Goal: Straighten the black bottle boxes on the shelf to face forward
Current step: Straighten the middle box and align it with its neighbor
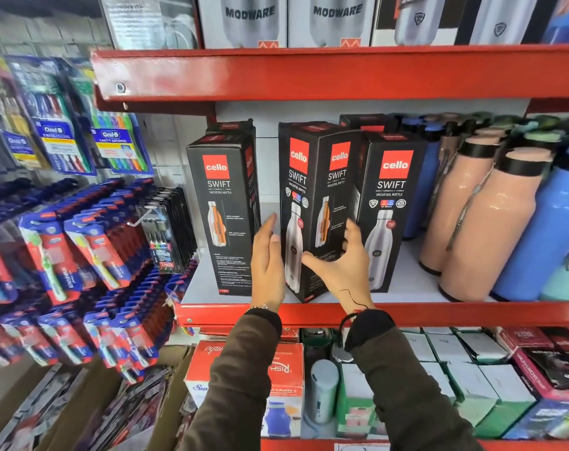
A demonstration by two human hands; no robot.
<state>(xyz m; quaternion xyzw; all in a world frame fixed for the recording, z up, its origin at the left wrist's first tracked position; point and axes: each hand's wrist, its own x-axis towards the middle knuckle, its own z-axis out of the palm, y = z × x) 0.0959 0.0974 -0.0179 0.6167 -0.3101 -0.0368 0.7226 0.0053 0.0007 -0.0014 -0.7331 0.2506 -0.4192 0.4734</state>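
Three black bottle boxes stand at the front of the white shelf. The left box faces roughly forward. The middle box is turned corner-on, showing two faces. The right box faces forward. My left hand lies flat against the middle box's left face, fingers straight. My right hand spreads over its right face, thumb on the front corner and fingers around the far edge. More black boxes stand behind, partly hidden.
Peach bottles and blue bottles crowd the shelf's right side. A red shelf lip runs along the front and another red shelf hangs overhead. Toothbrush packs hang at left. Boxed goods fill the level below.
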